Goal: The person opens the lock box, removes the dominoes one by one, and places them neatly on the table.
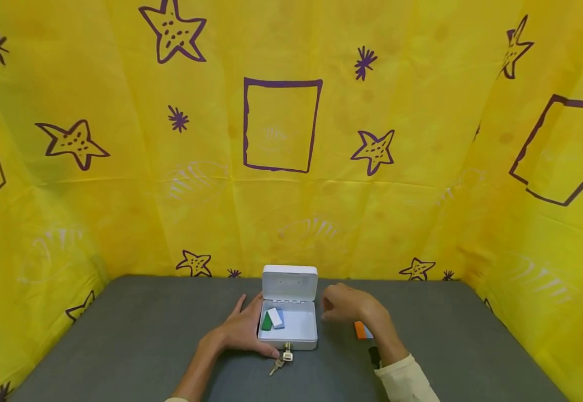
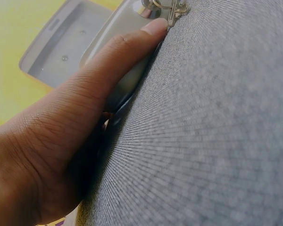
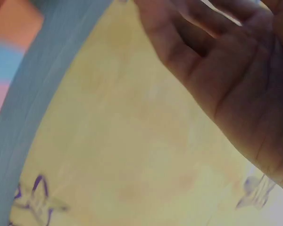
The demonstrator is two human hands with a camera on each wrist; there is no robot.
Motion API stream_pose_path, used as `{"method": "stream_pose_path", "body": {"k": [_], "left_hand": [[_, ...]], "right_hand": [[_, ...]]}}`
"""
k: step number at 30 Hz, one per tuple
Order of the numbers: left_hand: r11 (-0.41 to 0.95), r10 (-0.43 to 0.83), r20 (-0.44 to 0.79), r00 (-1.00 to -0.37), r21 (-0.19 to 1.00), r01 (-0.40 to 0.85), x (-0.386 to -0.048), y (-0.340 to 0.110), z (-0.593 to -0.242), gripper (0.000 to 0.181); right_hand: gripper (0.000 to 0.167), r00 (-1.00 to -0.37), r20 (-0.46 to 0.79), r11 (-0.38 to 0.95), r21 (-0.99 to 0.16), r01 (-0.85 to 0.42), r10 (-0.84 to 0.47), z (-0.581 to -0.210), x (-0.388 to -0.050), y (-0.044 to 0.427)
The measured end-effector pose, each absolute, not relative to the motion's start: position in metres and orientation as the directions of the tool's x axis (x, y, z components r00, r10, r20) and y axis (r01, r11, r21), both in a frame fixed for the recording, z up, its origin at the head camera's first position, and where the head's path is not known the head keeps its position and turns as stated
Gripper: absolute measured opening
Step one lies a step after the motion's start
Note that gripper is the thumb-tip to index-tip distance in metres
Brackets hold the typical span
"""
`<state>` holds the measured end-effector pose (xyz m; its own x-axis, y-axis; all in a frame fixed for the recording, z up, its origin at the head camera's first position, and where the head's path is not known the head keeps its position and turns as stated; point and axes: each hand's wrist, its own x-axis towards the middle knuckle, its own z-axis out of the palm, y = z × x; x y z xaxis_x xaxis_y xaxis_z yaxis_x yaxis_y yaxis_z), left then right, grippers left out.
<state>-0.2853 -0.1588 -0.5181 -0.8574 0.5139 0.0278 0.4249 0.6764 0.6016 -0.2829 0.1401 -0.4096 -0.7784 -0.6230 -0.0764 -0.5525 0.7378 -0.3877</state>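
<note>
A white metal cash box (image 1: 299, 324) stands with its lid (image 1: 290, 283) raised. Inside, at the left, lie small green (image 1: 267, 322), white (image 1: 275, 317) and blue (image 1: 282, 320) blocks, perhaps erasers. My left hand (image 1: 243, 329) holds the box by its left side, the thumb (image 2: 155, 28) along the front by the lock. Keys (image 1: 277, 365) hang there on a ring. Just right of the box my right hand (image 1: 344, 303) is raised with loosely bent fingers. Nothing shows in it; its fingertips are partly hidden.
A small block with orange, blue and pink bands (image 1: 361, 330) lies on the grey table (image 1: 171, 312), close to the right forearm. Yellow patterned cloth (image 1: 281, 223) rises along the table's back and both sides.
</note>
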Motion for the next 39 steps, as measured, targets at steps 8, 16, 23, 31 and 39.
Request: {"method": "stream_pose_path", "body": {"k": [8, 16, 23, 31, 39], "left_hand": [[0.684, 0.52, 0.035, -0.853, 0.581, 0.441, -0.285, -0.16, -0.515, 0.134], [0.7, 0.513, 0.031, -0.858, 0.564, 0.439, -0.286, -0.157, -0.516, 0.128], [0.695, 0.514, 0.038, -0.857, 0.567, 0.442, -0.287, -0.157, -0.518, 0.129], [0.691, 0.515, 0.036, -0.857, 0.574, 0.439, -0.287, -0.156, -0.52, 0.131], [0.69, 0.512, 0.033, -0.858, 0.579, 0.434, -0.287, -0.157, -0.52, 0.13]], "right_hand": [[0.018, -0.822, 0.293, 0.826, -0.149, -0.544, -0.489, -0.443, -0.27, 0.076], [0.027, -0.764, 0.369, 0.827, 0.026, -0.561, -0.529, -0.464, -0.262, 0.046], [0.028, -0.724, 0.355, 0.791, 0.079, -0.607, -0.591, -0.473, -0.259, 0.041], [0.029, -0.719, 0.323, 0.78, 0.118, -0.614, -0.615, -0.477, -0.257, 0.042], [0.041, -0.752, 0.253, 0.79, 0.111, -0.603, -0.609, -0.476, -0.256, 0.043]]}}
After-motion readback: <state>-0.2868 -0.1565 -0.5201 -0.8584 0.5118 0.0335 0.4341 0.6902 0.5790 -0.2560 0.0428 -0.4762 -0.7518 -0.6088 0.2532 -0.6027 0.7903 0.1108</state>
